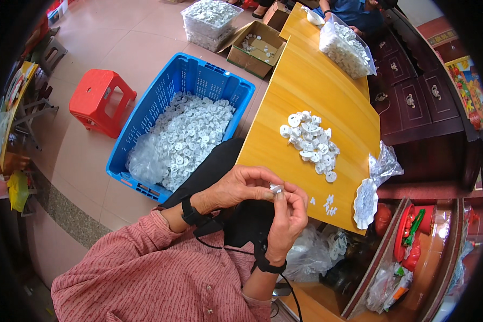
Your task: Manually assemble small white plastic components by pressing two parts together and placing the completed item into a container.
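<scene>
Small piece (pixel 276 189): white, plastic-looking, near the edge of the surface (pixel 354 115)
Left hand (pixel 236 186): fingers pinching the small piece
Right hand (pixel 287 220): fingers pinching it too
Surface: yellow, wood-grained, heap of disc-headed parts (pixel 312 140)
Blue crate (pixel 212 80): perforated; white pieces (pixel 193 139), clear bag (pixel 146 156)
Scalloped dish (pixel 365 223): tiny pale bits (pixel 366 197) inside
Red stool (pixel 93 94): square-topped, left of crate

Small white plastic part (pixel 276 188), pinched in the air between left hand (pixel 232 188) and right hand (pixel 288 219), partly covered, its finer shape indistinct.
</scene>
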`<action>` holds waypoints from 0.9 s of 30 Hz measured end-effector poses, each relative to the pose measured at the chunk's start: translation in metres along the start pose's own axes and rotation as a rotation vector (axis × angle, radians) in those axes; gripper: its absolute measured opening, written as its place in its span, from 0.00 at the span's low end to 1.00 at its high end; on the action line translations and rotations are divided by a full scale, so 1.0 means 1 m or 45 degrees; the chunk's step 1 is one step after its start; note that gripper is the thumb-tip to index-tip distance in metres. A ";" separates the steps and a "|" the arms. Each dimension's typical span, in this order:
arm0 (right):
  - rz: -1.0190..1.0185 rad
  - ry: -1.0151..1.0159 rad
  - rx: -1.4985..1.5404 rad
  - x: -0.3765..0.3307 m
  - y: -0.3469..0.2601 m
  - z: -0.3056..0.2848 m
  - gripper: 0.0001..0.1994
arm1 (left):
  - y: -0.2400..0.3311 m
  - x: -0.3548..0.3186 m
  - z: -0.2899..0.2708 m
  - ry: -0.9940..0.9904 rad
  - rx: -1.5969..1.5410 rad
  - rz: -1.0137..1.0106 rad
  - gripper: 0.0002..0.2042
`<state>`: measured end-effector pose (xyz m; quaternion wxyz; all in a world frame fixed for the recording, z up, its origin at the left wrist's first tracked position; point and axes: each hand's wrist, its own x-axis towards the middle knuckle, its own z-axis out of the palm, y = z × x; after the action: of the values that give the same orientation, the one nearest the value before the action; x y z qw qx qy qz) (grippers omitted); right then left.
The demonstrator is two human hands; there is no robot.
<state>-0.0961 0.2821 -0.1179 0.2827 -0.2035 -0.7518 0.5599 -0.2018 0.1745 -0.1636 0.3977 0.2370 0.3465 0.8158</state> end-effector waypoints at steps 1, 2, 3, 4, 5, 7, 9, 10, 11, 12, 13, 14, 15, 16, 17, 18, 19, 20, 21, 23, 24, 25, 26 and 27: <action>-0.002 -0.001 0.000 0.000 0.001 0.000 0.03 | -0.002 0.000 0.000 -0.004 -0.015 0.012 0.14; 0.038 0.004 0.081 0.000 0.002 -0.001 0.03 | -0.003 0.000 -0.001 -0.007 -0.030 0.025 0.14; 0.078 0.007 0.164 -0.001 0.004 -0.001 0.04 | -0.003 0.000 -0.002 -0.006 -0.029 0.029 0.14; 0.076 0.005 0.164 -0.001 0.007 -0.002 0.04 | -0.003 0.000 -0.002 -0.005 -0.042 0.026 0.14; 0.088 0.007 0.172 0.000 0.012 -0.004 0.03 | -0.003 -0.001 -0.002 -0.002 -0.053 0.025 0.14; 0.097 -0.006 0.188 0.001 0.013 -0.004 0.02 | -0.006 -0.001 -0.004 0.023 -0.096 0.014 0.14; 0.027 0.112 -0.188 0.004 0.011 -0.002 0.03 | -0.005 -0.004 -0.003 0.061 -0.132 0.010 0.14; -0.088 0.142 -0.341 0.007 0.021 -0.005 0.04 | -0.002 -0.004 0.000 0.084 -0.147 -0.023 0.14; -0.096 0.131 -0.327 0.008 0.028 -0.007 0.04 | 0.001 -0.005 0.003 0.108 -0.162 -0.056 0.13; -0.077 0.197 -0.324 0.009 0.035 -0.007 0.04 | 0.004 -0.006 0.005 0.134 -0.161 -0.027 0.13; -0.057 0.266 -0.321 0.011 0.041 -0.006 0.05 | 0.012 -0.008 0.003 0.142 -0.150 -0.018 0.13; -0.142 0.295 -0.384 0.012 0.045 -0.007 0.04 | 0.020 -0.010 0.002 0.200 -0.075 -0.006 0.13; -0.147 0.300 -0.378 0.013 0.047 -0.006 0.04 | 0.026 -0.012 0.000 0.254 -0.002 0.005 0.13; -0.144 0.295 -0.485 0.014 0.049 -0.006 0.04 | 0.027 -0.011 -0.007 0.326 0.082 0.103 0.13; -0.141 0.294 -0.593 0.015 0.051 -0.006 0.04 | 0.033 -0.012 -0.014 0.400 0.153 0.201 0.14; -0.145 0.308 -0.593 0.016 0.052 -0.005 0.04 | 0.036 -0.014 -0.021 0.512 0.171 0.242 0.14; -0.182 0.295 -0.654 0.017 0.054 -0.004 0.04 | 0.037 -0.015 -0.031 0.622 0.188 0.282 0.14; -0.219 0.282 -0.715 0.018 0.054 -0.003 0.04 | 0.038 -0.016 -0.044 0.711 0.191 0.266 0.14; -0.222 0.300 -0.716 0.019 0.054 -0.003 0.04 | 0.036 -0.018 -0.056 0.799 0.194 0.250 0.15; -0.273 0.297 -0.735 0.021 0.052 -0.002 0.04 | 0.029 -0.021 -0.078 1.017 0.327 0.164 0.17; -0.274 0.315 -0.738 0.021 0.049 -0.001 0.04 | 0.025 -0.023 -0.087 1.068 0.411 0.145 0.17; -0.281 0.313 -0.757 0.020 0.045 0.000 0.04 | 0.024 -0.022 -0.088 1.118 0.492 0.126 0.16; -0.287 0.310 -0.775 0.020 0.043 0.000 0.04 | 0.021 -0.019 -0.086 1.101 0.490 0.127 0.16; -0.289 0.324 -0.781 0.021 0.044 0.000 0.04 | 0.017 -0.016 -0.083 1.152 0.639 0.194 0.15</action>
<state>-0.1121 0.3082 -0.1559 0.3603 -0.2622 -0.8616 0.2432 -0.2561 0.1224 -0.2060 0.0786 -0.0265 0.6504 0.7550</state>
